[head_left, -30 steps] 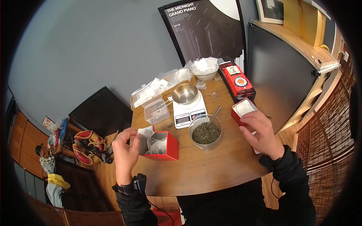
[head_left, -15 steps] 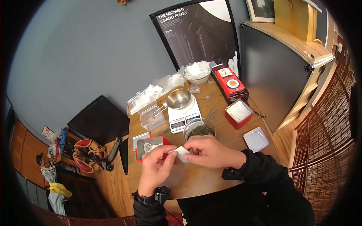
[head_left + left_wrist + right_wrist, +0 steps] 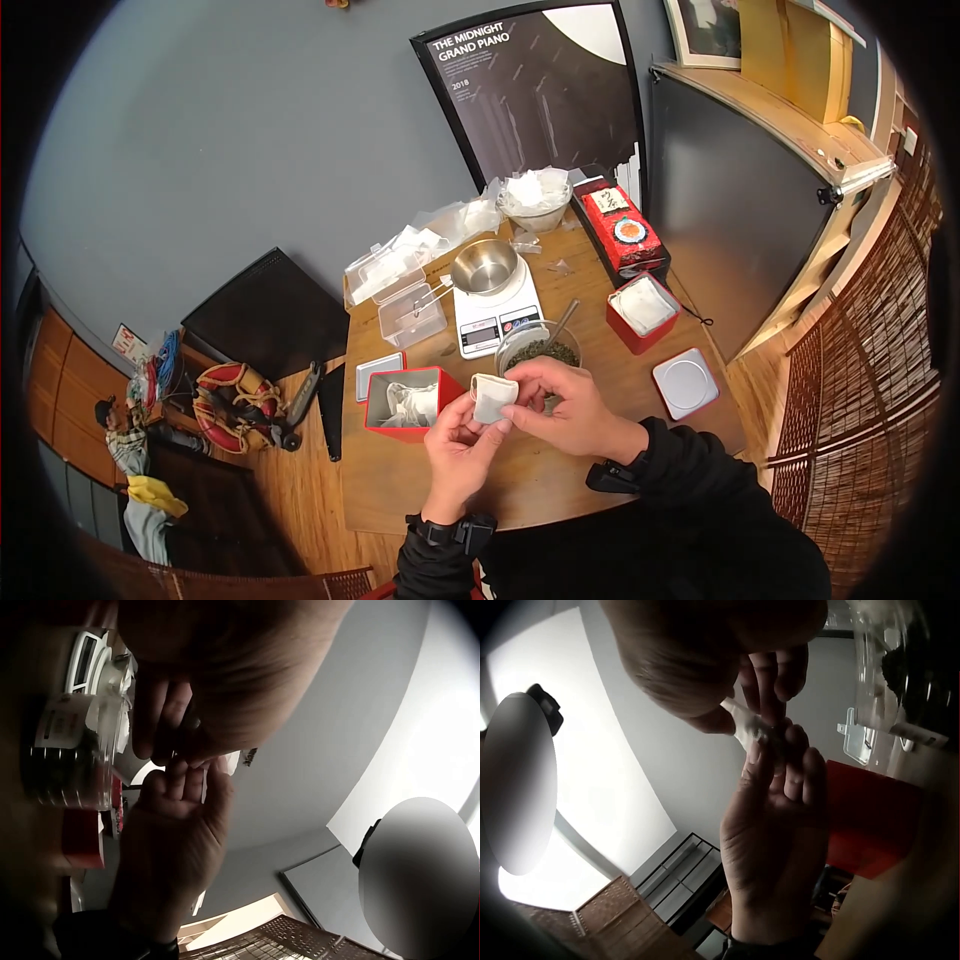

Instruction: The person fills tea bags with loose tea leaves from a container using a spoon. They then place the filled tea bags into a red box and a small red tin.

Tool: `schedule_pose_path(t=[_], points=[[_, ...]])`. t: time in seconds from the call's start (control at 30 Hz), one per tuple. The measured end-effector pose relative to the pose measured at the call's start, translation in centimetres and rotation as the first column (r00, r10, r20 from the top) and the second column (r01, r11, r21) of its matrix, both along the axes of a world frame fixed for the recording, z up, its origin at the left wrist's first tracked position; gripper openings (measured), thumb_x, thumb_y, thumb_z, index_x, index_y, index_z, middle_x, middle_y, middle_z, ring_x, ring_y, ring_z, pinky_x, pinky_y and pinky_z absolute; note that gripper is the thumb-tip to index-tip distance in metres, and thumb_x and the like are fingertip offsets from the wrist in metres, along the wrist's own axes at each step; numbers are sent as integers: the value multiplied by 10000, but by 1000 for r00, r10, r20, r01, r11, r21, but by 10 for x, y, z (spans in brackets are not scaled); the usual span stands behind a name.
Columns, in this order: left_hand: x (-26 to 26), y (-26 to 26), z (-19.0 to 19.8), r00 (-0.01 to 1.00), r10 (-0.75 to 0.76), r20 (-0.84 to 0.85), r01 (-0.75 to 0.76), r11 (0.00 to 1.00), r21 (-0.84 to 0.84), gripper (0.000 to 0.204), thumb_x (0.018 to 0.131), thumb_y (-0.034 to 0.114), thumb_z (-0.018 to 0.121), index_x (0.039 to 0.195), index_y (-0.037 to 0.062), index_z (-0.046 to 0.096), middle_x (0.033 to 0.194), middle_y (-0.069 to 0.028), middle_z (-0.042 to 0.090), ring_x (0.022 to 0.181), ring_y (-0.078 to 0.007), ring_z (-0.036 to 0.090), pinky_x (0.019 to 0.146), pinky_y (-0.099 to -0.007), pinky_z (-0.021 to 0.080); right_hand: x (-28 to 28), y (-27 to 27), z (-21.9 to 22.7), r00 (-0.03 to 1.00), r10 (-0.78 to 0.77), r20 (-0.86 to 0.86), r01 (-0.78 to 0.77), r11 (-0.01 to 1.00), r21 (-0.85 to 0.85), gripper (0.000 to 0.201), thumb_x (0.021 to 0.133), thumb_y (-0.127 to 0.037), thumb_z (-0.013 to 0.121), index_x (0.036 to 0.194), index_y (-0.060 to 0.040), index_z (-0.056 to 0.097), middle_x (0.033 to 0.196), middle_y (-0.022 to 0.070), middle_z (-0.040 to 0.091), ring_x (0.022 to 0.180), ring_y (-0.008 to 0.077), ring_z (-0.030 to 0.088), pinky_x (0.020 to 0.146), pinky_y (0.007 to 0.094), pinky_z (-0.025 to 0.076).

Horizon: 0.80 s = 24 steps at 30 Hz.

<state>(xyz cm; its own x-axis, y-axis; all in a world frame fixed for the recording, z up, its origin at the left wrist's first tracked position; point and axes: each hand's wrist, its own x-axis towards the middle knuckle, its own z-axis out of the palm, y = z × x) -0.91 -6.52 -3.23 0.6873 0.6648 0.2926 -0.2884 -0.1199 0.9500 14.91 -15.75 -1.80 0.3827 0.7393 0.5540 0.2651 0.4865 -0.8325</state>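
Observation:
Both hands meet over the near middle of the table, holding a small white tea bag (image 3: 492, 400) upright between them. My left hand (image 3: 460, 456) pinches its lower left side, thumb at the front. At the bag's right edge, my right hand (image 3: 572, 412) grips with thumb and fingers. The pale bag (image 3: 742, 726) also shows between the fingertips in the right wrist view. Just left of the hands stands a red tin (image 3: 404, 434) holding crumpled white bags. Behind the right hand, partly hidden, is a clear jar of dried green leaves (image 3: 545, 353) with a metal spoon (image 3: 566, 318).
A white kitchen scale (image 3: 492, 326) carries a metal pan (image 3: 496, 272). Left of it lies an open clear plastic box (image 3: 413, 324). A second red tin (image 3: 642, 338) with white bags stands right, near its lid (image 3: 686, 384). A red package (image 3: 622, 225) and a bowl of white bags (image 3: 533, 219) stand behind.
The right hand has left the right tin and come to the middle. The left hand has moved right, from its tin; both now hold the white bag, turned upright since half a second ago.

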Motion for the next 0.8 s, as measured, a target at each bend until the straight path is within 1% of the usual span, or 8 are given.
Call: schedule_pose_path(t=[0.13,0.37,0.43,0.57,0.63,0.73,0.77,0.8], points=[[-2,3,-2,1000,-3,-7,3,1000,18,491,885,-108,655,1340,-71,474,1249,-168,628,1105,-192,635,925,-296,530,5,-2,5,994,-29,108,23,998,59,314,810,-54,765,1098,-69,640,1005,48,629,750,107,601,589,241,449],[-5,3,-4,998,19,-64,-16,999,51,454,883,-87,675,1312,-56,528,1150,-109,667,1009,-125,647,847,-253,533,9,-2,4,993,-29,113,27,999,19,256,803,-52,764,1031,-59,647,978,40,630,748,105,590,590,251,442],[-7,3,-5,994,42,-98,-30,991,128,467,877,-62,701,1319,-30,553,1092,-69,672,886,-68,624,757,-214,514,11,-3,2,989,-3,147,4,1000,-4,260,794,-36,784,1016,-36,648,1015,78,650,701,102,544,622,250,461],[-11,7,-5,990,42,-131,-17,982,187,504,872,-44,718,1346,-3,554,1013,-30,662,801,-39,581,692,-193,486,13,-2,-2,997,43,65,-41,998,-40,239,795,-50,790,988,-30,651,999,72,650,701,102,544,629,252,464],[-12,8,-5,986,51,-162,-18,980,200,535,869,-37,723,1370,8,542,937,-5,641,754,-30,555,654,-186,467,16,-2,-7,990,130,51,-126,989,-74,215,806,-72,792,963,-24,654,982,66,647,705,96,546,635,247,460],[-12,5,0,982,60,-180,-37,991,131,545,866,-37,724,1376,5,535,889,8,626,747,-33,557,661,-186,468,16,-3,-3,984,126,126,-117,990,-78,165,834,-70,765,943,-26,649,937,54,643,712,86,549,635,239,453],[-11,3,3,982,60,-181,-36,991,130,545,866,-37,724,1376,5,535,889,8,626,747,-33,557,661,-186,468,15,-4,-2,984,126,124,-117,990,-79,165,834,-70,765,943,-26,649,937,54,643,712,86,549,635,239,453],[-9,0,5,988,62,-140,-48,994,102,566,854,-49,732,1380,6,531,897,7,627,747,-33,556,664,-187,468,14,-5,-2,988,145,62,-135,982,-133,128,858,-70,744,930,-25,647,923,40,643,721,75,549,632,238,452]])
